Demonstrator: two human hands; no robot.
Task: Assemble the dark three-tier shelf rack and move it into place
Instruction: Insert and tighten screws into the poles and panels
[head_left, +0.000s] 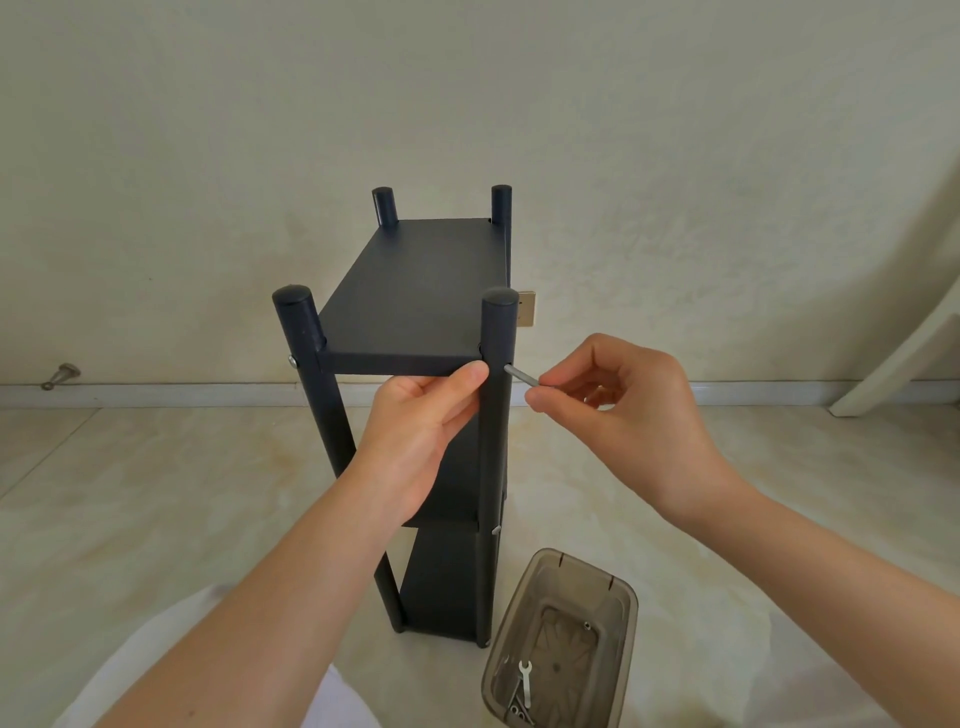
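Note:
The dark three-tier shelf rack (415, 280) stands upright on the floor in front of the wall, four round posts rising above its top shelf. My left hand (426, 431) grips the near right post (497, 441) just under the top shelf, thumb on the shelf's front edge. My right hand (618, 410) pinches a thin silver hex key or long screw (522, 375) whose tip is at a hole in that post at top-shelf height. A silver screw head (292, 360) shows on the near left post. Another screw (495, 530) sticks out at the middle shelf.
A translucent brown plastic bin (566, 644) sits on the floor right of the rack's foot, holding a small wrench (525, 675) and some screws. A wall socket (525, 310) is behind the rack. A white chair leg (893, 358) leans at the right. A door stopper (61, 375) is at the left baseboard.

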